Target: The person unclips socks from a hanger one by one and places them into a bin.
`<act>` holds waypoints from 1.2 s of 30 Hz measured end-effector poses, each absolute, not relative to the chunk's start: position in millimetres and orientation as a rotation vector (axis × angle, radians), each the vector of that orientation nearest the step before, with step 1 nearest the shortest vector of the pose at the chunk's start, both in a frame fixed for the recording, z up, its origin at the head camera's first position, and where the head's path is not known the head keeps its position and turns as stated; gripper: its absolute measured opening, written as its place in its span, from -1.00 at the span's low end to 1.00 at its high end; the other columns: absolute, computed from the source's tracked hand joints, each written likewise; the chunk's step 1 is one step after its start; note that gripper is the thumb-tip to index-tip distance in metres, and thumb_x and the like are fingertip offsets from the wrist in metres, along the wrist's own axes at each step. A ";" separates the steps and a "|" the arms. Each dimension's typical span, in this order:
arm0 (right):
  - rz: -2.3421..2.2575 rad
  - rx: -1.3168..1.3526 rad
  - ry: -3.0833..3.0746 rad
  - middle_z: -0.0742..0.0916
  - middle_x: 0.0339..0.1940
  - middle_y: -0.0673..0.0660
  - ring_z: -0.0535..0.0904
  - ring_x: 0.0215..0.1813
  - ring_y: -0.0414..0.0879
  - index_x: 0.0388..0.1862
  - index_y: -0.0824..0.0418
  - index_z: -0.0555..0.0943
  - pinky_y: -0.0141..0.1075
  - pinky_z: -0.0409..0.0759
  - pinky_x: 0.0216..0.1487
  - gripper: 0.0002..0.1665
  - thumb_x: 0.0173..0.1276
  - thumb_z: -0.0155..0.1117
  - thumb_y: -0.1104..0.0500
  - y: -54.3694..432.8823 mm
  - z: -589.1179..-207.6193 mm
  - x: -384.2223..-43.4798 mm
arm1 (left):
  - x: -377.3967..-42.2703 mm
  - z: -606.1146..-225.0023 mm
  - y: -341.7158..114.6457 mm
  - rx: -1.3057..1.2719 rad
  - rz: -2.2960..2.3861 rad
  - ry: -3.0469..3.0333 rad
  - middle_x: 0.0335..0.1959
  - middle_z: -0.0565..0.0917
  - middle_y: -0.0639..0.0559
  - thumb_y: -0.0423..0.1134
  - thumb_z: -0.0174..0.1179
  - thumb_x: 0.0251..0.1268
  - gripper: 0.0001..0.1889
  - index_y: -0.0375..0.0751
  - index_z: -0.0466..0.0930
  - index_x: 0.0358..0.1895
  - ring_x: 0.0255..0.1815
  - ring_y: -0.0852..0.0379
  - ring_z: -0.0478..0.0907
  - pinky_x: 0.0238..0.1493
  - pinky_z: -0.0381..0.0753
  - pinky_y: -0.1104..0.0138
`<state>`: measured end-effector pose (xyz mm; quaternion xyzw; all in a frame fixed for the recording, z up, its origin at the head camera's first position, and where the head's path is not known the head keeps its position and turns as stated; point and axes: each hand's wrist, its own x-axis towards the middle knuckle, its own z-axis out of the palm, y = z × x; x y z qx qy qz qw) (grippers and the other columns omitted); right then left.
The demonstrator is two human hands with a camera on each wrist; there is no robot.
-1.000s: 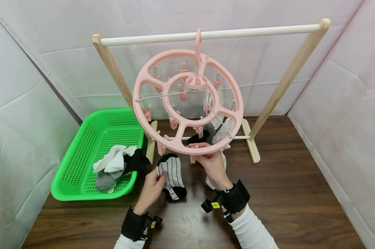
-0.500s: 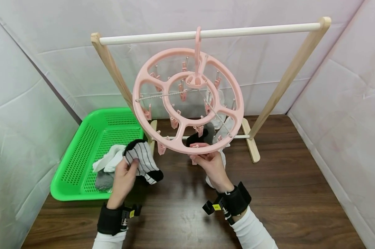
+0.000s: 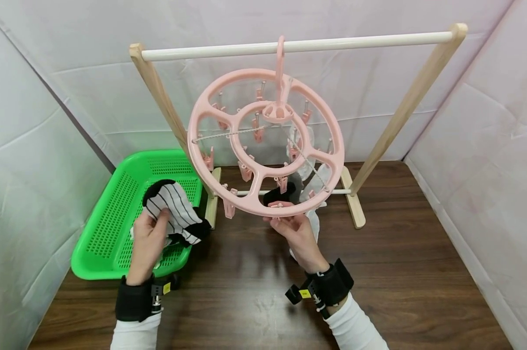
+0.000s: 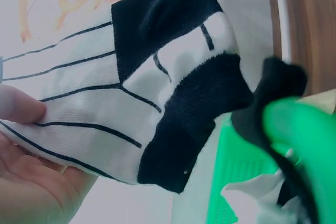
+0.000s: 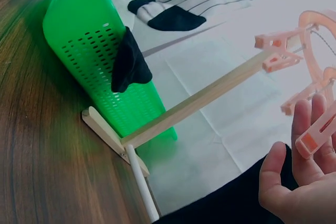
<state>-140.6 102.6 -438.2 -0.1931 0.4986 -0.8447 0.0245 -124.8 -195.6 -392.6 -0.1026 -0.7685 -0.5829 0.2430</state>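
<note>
My left hand [image 3: 147, 243] pinches a white sock [image 3: 175, 208] with black stripes, toe and heel, thumb on top, over the green basket [image 3: 98, 238]. In the left wrist view the striped sock [image 4: 89, 93] spreads out flat from the fingers. My right hand [image 3: 299, 238] is at the near rim of the round pink clip hanger [image 3: 263, 206]. In the right wrist view, a pink clip [image 5: 315, 137] lies across its fingers, with the thumb apart from it. Near that hand hang a dark sock [image 3: 280, 194] and pale socks [image 3: 317, 181], partly hidden by the hanger.
The hanger hooks over a white rail [image 3: 359, 43] between wooden legs [image 3: 407, 109]. Several pink clips, such as this clip [image 3: 229, 208], dangle from its rings. In the basket lie white and dark socks, and a black sock [image 5: 128, 64] hangs over its edge. Pale sheeting surrounds the wooden table.
My left hand has carried the striped sock leftward from in front of the hanger to over the green basket. The right hand stays at the hanger's near rim.
</note>
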 end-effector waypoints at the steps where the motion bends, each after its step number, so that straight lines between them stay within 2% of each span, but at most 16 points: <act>1: -2.606 -0.601 1.536 0.64 0.00 0.08 0.61 0.02 -0.04 0.16 0.20 0.49 -0.27 0.51 0.10 -0.60 0.36 0.27 0.30 102.8 -438.9 -140.4 | -125.1 -391.2 -198.0 -0.274 -1.578 -2.098 -0.39 0.58 -0.22 -0.52 -0.08 0.46 -0.83 -0.52 0.50 -0.27 -0.44 0.12 0.50 -0.42 0.44 0.39; 7: -2.510 -0.595 1.571 0.64 0.00 0.17 0.59 0.08 -0.05 0.20 0.20 0.46 -0.20 0.49 0.14 -0.53 0.33 0.31 0.28 105.4 -445.7 -139.7 | -125.0 -382.8 -210.7 -0.224 -1.506 -2.092 -0.49 0.51 -0.19 -0.51 -0.07 0.45 -0.82 -0.53 0.45 -0.35 -0.51 0.13 0.40 -0.46 0.34 0.43; 10: -2.468 -0.565 1.604 0.63 0.03 0.19 0.58 0.10 -0.03 0.18 0.21 0.45 -0.13 0.48 0.16 -0.55 0.33 0.30 0.29 106.7 -449.8 -138.5 | -125.1 -379.9 -215.5 -0.208 -1.489 -2.098 -0.45 0.55 -0.13 -0.51 -0.07 0.46 -0.82 -0.54 0.47 -0.32 -0.48 0.14 0.45 -0.44 0.36 0.43; 13: -2.431 -0.546 1.631 0.61 0.06 0.22 0.55 0.12 0.01 0.16 0.33 0.42 -0.04 0.45 0.18 -0.55 0.33 0.29 0.30 107.7 -454.3 -137.1 | -125.1 -378.5 -219.5 -0.178 -1.476 -2.117 -0.41 0.57 -0.07 -0.50 -0.07 0.46 -0.82 -0.54 0.47 -0.31 -0.45 0.16 0.47 -0.43 0.37 0.44; 17: -2.365 -0.548 1.664 0.56 0.14 0.24 0.52 0.16 0.06 0.19 0.45 0.33 -0.08 0.47 0.18 -0.47 0.34 0.29 0.29 111.5 -462.6 -133.0 | -124.6 -377.6 -223.5 -0.106 -1.490 -2.136 -0.42 0.55 -0.05 -0.49 -0.05 0.45 -0.83 -0.53 0.44 -0.34 -0.47 0.14 0.44 -0.45 0.36 0.45; 19: -2.333 -0.559 1.678 0.52 0.18 0.25 0.51 0.16 0.05 0.27 0.47 0.27 -0.12 0.48 0.16 -0.38 0.35 0.28 0.29 115.0 -468.3 -129.4 | -124.5 -377.2 -225.0 -0.066 -1.494 -2.145 -0.43 0.53 -0.06 -0.49 -0.04 0.44 -0.83 -0.51 0.40 -0.37 -0.48 0.12 0.42 -0.46 0.36 0.45; 24: -2.274 -0.591 1.707 0.43 0.25 0.37 0.52 0.14 0.02 0.38 0.42 0.22 -0.18 0.51 0.11 -0.32 0.36 0.25 0.32 126.3 -483.1 -120.0 | -126.3 -378.6 -228.8 -0.003 -1.524 -2.168 -0.53 0.36 -0.03 -0.48 -0.04 0.44 -0.74 -0.43 0.19 -0.47 -0.52 0.12 0.30 -0.47 0.26 0.41; 29: -2.237 -0.574 1.744 0.37 0.28 0.39 0.53 0.13 0.02 0.39 0.35 0.23 -0.18 0.53 0.06 -0.34 0.38 0.23 0.32 137.0 -487.2 -111.0 | -130.5 -382.9 -236.0 0.015 -1.524 -2.182 -0.60 0.21 0.00 -0.44 -0.03 0.44 -0.69 -0.38 0.10 -0.49 -0.57 0.15 0.19 -0.50 0.15 0.38; 31: -2.235 -0.597 1.771 0.34 0.30 0.41 0.52 0.13 0.02 0.41 0.31 0.22 -0.18 0.55 0.02 -0.32 0.38 0.23 0.30 142.8 -487.8 -108.4 | -136.1 -396.1 -247.4 -0.015 -1.535 -2.168 -0.61 0.18 0.01 -0.40 -0.02 0.45 -0.77 -0.41 0.26 -0.43 -0.62 0.16 0.14 -0.53 0.08 0.37; 32: -2.239 -0.617 1.789 0.35 0.29 0.39 0.52 0.12 0.01 0.42 0.30 0.22 -0.19 0.55 0.01 -0.32 0.39 0.23 0.29 145.9 -488.1 -107.5 | -139.3 -403.1 -253.8 -0.018 -1.521 -2.175 -0.58 0.25 0.01 -0.37 -0.01 0.46 -0.82 -0.40 0.37 -0.36 -0.63 0.15 0.10 -0.54 0.05 0.35; 34: -2.275 -0.718 1.789 0.34 0.30 0.37 0.52 0.13 0.00 0.43 0.27 0.22 -0.20 0.54 0.03 -0.34 0.42 0.20 0.28 153.3 -496.8 -109.4 | -147.8 -421.7 -269.5 -0.024 -1.504 -2.187 -0.44 0.45 0.04 -0.28 0.00 0.49 -0.84 -0.28 0.53 -0.09 -0.55 0.23 0.28 -0.50 0.16 0.39; 36: -2.297 -0.777 1.809 0.36 0.31 0.34 0.52 0.13 0.00 0.43 0.30 0.21 -0.24 0.54 0.03 -0.35 0.43 0.18 0.31 160.2 -495.6 -109.2 | -157.5 -441.3 -285.4 -0.062 -1.561 -2.149 -0.13 0.57 -0.02 -0.28 0.02 0.49 -0.70 -0.18 0.49 0.20 -0.30 0.26 0.48 -0.35 0.34 0.44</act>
